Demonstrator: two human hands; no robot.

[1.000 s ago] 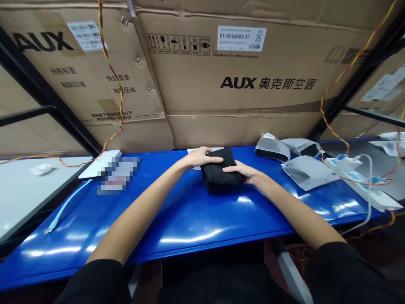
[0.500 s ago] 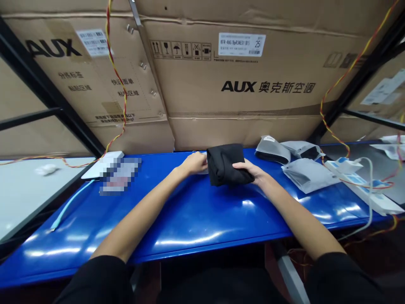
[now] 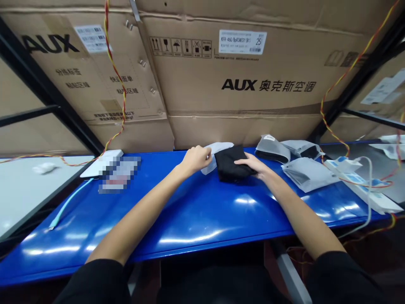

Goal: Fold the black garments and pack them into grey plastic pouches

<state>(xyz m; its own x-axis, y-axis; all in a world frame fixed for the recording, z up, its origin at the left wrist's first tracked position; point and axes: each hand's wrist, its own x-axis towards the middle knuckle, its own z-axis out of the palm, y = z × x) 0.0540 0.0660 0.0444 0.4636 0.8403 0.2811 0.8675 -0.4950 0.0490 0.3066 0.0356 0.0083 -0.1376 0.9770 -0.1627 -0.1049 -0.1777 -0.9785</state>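
The black folded cloth bundle point(image 3: 232, 164) lies near the back edge of the blue worktop point(image 3: 190, 219), soft and matte, with loose folds along its top. The right hand point(image 3: 255, 162) rests on its right side, its fingers point(image 3: 245, 161) held close together and flat on the cloth, with no pinch. The left hand point(image 3: 198, 159) sits just beside the bundle, its fingers point(image 3: 207, 154) curled and pinching the edge of one pale grey pouch point(image 3: 218, 147), which touches the bundle's left side and back.

Three more grey pouches point(image 3: 272, 148) lie in a loose group right of the right hand, near but not touching it. Further right is one white power strip point(image 3: 363, 185) with a pale cable. Left of the hands are one white flat box point(image 3: 101, 165), partly pixelated, and one light blue cable point(image 3: 68, 207).

The worktop's front edge lies well apart from the bundle, with a wide stretch of glossy blue between. Large cardboard boxes point(image 3: 240, 97) stand along the back edge.
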